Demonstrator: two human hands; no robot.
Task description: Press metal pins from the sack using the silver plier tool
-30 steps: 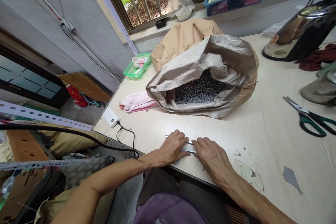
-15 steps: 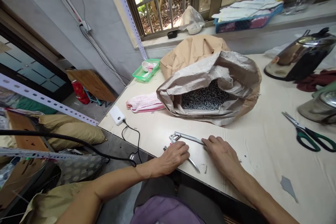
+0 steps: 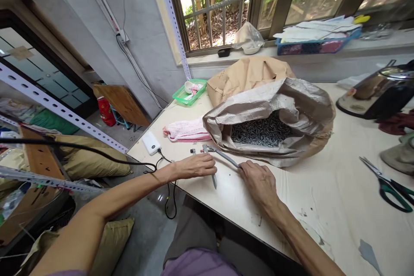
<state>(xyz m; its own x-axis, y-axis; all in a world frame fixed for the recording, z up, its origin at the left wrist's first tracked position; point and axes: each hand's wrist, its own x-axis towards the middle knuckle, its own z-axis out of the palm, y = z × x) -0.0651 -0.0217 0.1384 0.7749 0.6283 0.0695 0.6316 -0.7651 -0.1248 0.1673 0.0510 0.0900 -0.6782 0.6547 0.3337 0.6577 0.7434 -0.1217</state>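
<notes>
A metal plier-like hand tool (image 3: 227, 158) with two long handles and a spring near its head lies over the table, in front of the open bag. My left hand (image 3: 199, 166) is closed around the near handle, whose tip pokes out below the fingers. At the end of the far handle, my right hand (image 3: 258, 181) has its fingers closed on the metal. The handles are spread apart. Beside the tool's head is a small dark piece (image 3: 193, 151), too small to make out. Many small dark metal pieces (image 3: 261, 131) fill the paper bag (image 3: 307, 138).
A pink and white cloth (image 3: 186, 131), a white power bank (image 3: 150, 142) with a black cable and a green basket (image 3: 190, 100) stand to the left. Green-handled scissors (image 3: 388, 185) and a kettle (image 3: 371, 90) are at the right. The table's near edge runs below my hands.
Both hands and the tool have moved left and farther from me, closer to the bag and the pink cloth. The camera view has also shifted. Both hands keep hold of the handles.
</notes>
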